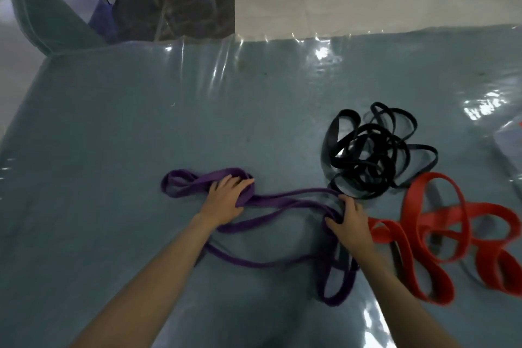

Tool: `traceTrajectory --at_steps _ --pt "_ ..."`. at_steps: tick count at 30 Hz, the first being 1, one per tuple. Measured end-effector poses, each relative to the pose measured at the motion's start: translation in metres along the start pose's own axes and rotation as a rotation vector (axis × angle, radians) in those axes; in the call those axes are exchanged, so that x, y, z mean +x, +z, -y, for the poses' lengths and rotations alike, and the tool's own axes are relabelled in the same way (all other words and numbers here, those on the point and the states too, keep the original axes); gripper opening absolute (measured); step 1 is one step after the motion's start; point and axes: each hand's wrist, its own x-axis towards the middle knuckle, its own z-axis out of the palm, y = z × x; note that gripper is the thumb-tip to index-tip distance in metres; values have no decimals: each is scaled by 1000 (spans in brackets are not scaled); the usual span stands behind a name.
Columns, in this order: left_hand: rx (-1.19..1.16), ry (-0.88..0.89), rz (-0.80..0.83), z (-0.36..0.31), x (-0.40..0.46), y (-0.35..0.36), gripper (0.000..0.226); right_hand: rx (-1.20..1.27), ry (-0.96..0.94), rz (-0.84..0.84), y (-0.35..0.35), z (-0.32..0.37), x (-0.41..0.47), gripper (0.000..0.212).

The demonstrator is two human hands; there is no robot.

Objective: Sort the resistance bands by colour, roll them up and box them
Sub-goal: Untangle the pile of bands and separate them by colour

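Purple resistance bands (pixel 282 200) lie in long loose loops across the middle of the table. My left hand (pixel 226 200) grips a bunch of purple band at the left end of the loops. My right hand (pixel 348 224) grips the purple strands where they cross at the right. A tangled pile of black bands (pixel 372 152) sits beyond my right hand. Wide red bands (pixel 440 234) lie looped at the right, close to my right wrist.
The table (pixel 113 150) carries a grey-blue cloth under shiny clear plastic. A grey-green chair back (pixel 48 17) stands at the far left corner. A pale packet or box edge (pixel 508 135) shows at the right border. Tiled floor lies beyond the table.
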Motion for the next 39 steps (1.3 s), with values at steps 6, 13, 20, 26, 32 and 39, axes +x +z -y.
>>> traceTrajectory --at_steps 6,13,20,26,32,39 --pt "207 85 -99 6 11 13 93 202 123 -47 17 6 4 70" --pt "226 53 -74 -3 -11 17 88 97 109 294 19 12 0 40" --pt "-125 -16 -129 -31 -58 -17 90 561 230 582 14 23 -42 42" --pt "-511 25 -260 -63 -117 -33 70 724 123 261 32 40 -87 30" --pt "-764 104 -264 -107 -147 -70 47 826 -134 -158 -45 53 -136 43" --pt "-978 251 -238 -202 -171 -122 30 881 -387 -429 -132 55 -180 45"
